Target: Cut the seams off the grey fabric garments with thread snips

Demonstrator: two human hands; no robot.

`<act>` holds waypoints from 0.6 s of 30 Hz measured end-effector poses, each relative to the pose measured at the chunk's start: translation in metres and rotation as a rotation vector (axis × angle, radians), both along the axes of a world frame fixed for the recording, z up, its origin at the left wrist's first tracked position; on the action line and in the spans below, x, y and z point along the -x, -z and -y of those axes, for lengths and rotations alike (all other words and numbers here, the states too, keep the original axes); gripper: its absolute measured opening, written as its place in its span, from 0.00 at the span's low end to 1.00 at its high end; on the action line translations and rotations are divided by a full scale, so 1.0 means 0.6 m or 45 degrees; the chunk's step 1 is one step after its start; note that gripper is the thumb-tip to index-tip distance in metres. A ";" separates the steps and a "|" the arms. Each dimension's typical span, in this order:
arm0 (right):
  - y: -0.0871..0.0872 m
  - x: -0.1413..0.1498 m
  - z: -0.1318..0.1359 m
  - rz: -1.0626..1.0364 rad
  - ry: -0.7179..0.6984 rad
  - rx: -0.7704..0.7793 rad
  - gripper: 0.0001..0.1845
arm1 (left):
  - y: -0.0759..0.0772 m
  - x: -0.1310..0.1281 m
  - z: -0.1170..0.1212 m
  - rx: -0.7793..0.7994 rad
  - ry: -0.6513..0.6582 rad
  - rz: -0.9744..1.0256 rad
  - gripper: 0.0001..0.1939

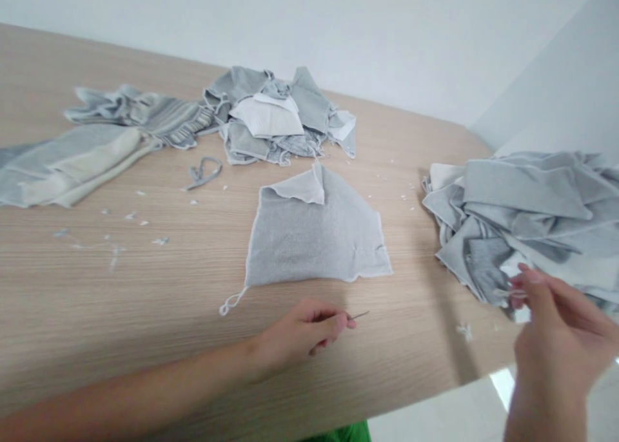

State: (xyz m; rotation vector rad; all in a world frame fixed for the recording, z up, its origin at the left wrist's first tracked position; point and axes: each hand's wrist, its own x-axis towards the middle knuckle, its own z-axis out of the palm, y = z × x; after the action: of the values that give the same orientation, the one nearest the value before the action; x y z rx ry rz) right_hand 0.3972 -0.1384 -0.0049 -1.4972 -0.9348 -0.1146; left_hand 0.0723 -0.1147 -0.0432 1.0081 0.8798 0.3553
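My left hand (319, 326) is closed in a pinch around a thin needle (358, 315) that points right, over the table in front of a grey cloth piece (309, 236). This cloth lies flat with its top corner folded over, and a white thread loop (231, 301) hangs off its lower left corner. Blurred a little, my right hand (551, 319) is raised at the right, fingertips pinched on what looks like white thread (513, 294). Behind those fingertips sits a large heap of grey cloth pieces (527, 191).
A second pile of grey and white cloth pieces (285, 116) lies by the wall. To its left are bunched striped fabric (159, 113) and a long grey and cream cloth (82, 162). A grey strip (203, 173) and several lint scraps (162, 241) dot the wooden table (169, 307).
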 end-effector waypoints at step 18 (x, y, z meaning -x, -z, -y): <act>0.054 -0.131 0.088 0.643 -0.319 1.038 0.29 | 0.022 0.063 0.007 -0.207 0.295 -0.037 0.26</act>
State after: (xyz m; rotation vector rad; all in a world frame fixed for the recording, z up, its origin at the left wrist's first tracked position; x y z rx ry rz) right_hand 0.4757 -0.1912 -0.0371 -2.1222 -1.7020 0.0924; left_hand 0.0344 -0.1187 -0.0566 1.2553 0.7591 0.2182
